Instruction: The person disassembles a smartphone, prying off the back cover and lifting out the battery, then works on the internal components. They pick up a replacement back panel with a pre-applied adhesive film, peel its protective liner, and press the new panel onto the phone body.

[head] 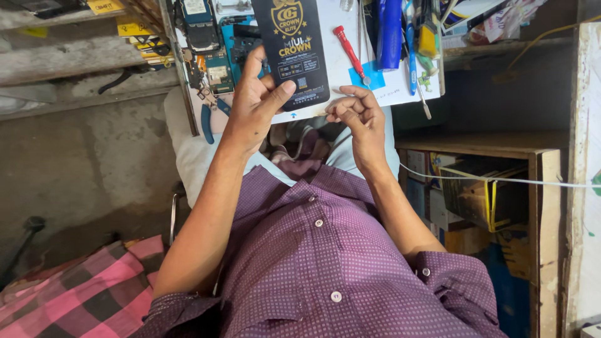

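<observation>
The left hand [253,103] grips a flat, glossy black packet [293,50] with gold print, thumb pressed on its face and fingers wrapped behind, holding it upright over the white worktop [388,91]. The right hand [358,116] curls its fingertips together at the packet's lower corner. A red-handled screwdriver [348,49] lies just beside it.

The person wears a purple dotted button-up shirt with short cuffed sleeves and pale trousers.

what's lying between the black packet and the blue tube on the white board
A red-handled screwdriver lies between the black packet and blue tube, seen in the head view.
</observation>
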{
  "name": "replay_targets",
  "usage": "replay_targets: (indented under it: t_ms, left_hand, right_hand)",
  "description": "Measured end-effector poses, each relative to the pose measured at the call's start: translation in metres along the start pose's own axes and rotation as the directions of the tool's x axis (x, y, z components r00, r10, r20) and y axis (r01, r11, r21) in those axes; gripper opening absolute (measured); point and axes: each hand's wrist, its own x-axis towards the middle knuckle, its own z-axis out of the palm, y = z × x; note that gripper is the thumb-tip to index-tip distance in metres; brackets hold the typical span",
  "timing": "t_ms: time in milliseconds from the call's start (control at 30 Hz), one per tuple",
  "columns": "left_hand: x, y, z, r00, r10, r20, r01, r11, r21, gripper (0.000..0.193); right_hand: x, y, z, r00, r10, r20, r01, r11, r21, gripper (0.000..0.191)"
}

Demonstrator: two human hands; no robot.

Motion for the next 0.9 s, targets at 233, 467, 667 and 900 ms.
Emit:
replay_targets:
  t_ms: [233, 467, 667, 900]
  left_hand:
    - [-0.0038, 0.0019, 0.0001, 1.000, -0.001, -0.001, 0.001, 1.000, 0.022, 0.065]
    - [-0.0022, -0.0003, 0.0047, 1.000, -0.007, 0.026, 0.007, 1.000, 0.008, 0.064]
    - [-0.0043, -0.0023, 0.0031, 1.000, -0.007, 0.029, 0.007, 1.000, -0.011, 0.064]
    - [-0.0077, -0.0031, 0.0015, 1.000, -0.013, 0.021, 0.013, 1.000, -0.004, 0.064]
  right_hand:
    - [-0.0008, -0.0005, 0.0014, 1.000, 0.003, 0.005, -0.003, 1.000, 0.015, 0.034]
    - [-0.0033, -0.0008, -0.0002, 1.000, -0.002, -0.001, 0.002, 1.000, -0.010, 0.034]
    - [-0.0081, 0.0015, 0.0009, 1.000, 0.015, -0.003, -0.015, 1.000, -0.026, 0.033]
    - [-0.0101, 0.0018, 0.0042, 1.000, 0.008, 0.003, -0.008, 0.999, -0.046, 0.032]
